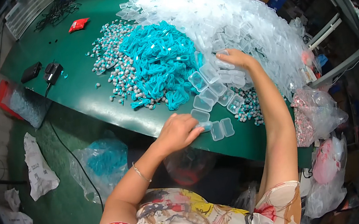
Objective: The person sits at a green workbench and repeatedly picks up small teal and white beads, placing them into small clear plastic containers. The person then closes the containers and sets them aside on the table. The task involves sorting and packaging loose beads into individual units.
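My left hand (178,132) is at the table's front edge, its fingers curled and thumb pressed along a small clear plastic box (205,126) with something teal in it. Touching that is an open, hinged clear box (222,129). My right hand (234,58) reaches into the pile of clear plastic boxes (221,10), its fingers closed round one. Between the hands several open boxes (209,95) lie in a loose cluster. Left of them rises a heap of bundled teal cords (159,54). Small grey-and-teal beads or plugs (115,61) lie beside the heap.
More small pieces (249,108) lie under my right forearm. A black adapter (53,73) with a cable, a black case (31,72) and a red packet (78,25) sit on the green table (83,97). Filled plastic bags (316,115) hang at the right edge.
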Demonstrator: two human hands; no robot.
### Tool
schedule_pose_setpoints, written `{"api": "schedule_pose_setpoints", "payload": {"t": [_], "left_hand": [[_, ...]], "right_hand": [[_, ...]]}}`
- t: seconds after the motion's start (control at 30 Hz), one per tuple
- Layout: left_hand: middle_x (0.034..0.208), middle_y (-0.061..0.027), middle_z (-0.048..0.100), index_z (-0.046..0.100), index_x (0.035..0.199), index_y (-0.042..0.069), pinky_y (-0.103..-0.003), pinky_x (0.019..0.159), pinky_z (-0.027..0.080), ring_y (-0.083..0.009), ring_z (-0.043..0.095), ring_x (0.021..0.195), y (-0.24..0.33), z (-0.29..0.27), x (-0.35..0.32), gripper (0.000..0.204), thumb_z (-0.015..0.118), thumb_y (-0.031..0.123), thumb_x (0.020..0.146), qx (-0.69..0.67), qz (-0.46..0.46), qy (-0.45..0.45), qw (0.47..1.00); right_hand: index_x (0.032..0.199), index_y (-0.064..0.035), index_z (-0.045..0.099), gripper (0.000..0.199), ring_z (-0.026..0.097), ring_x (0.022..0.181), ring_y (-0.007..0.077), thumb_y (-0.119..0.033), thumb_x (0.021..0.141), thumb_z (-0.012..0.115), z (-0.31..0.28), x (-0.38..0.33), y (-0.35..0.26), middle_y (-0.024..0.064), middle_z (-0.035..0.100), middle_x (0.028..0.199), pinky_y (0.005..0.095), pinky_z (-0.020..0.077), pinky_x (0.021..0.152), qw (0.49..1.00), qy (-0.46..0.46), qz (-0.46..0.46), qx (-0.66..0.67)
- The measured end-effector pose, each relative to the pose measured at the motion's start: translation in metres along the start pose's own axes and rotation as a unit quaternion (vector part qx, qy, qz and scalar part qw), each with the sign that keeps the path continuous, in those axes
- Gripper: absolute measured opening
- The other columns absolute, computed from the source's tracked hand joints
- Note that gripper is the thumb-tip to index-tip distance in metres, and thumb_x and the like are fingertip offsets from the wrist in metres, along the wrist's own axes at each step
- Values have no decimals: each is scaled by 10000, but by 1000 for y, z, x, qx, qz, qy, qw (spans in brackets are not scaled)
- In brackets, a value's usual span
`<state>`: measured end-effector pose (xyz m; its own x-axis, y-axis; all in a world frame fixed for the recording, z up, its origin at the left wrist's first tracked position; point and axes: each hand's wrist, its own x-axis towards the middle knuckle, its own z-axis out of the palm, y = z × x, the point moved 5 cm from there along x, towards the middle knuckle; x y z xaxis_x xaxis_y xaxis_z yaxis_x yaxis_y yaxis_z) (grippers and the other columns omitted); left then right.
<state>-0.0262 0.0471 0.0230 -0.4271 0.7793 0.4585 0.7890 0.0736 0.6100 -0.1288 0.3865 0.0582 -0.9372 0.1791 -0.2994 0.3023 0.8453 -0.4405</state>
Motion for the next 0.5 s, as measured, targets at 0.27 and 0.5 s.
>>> {"api": "schedule_pose_setpoints", "payload": {"t": [0.27, 0.5], "left_hand": [[775, -118, 599, 662, 900, 46, -421, 670, 435, -325, 595, 732, -6, -2, -4, 216, 665, 262, 902, -39, 44, 22, 998], [763, -103, 596, 670, 891, 63, -419, 639, 444, -311, 594, 706, 30, -2, -49, 211, 709, 268, 859, -49, 91, 53, 993]], "right_hand": [[1363, -123, 583, 542, 554, 1272, 356, -466, 945, 548, -7, -41, -16, 184, 595, 1371, 429, 440, 1029, 987, 123, -100, -35], [1158, -53, 652, 324, 629, 1067, 325, -180, 860, 669, 23, -166, -69, 151, 683, 1111, 419, 491, 872, 911, 355, -205, -44]]}}
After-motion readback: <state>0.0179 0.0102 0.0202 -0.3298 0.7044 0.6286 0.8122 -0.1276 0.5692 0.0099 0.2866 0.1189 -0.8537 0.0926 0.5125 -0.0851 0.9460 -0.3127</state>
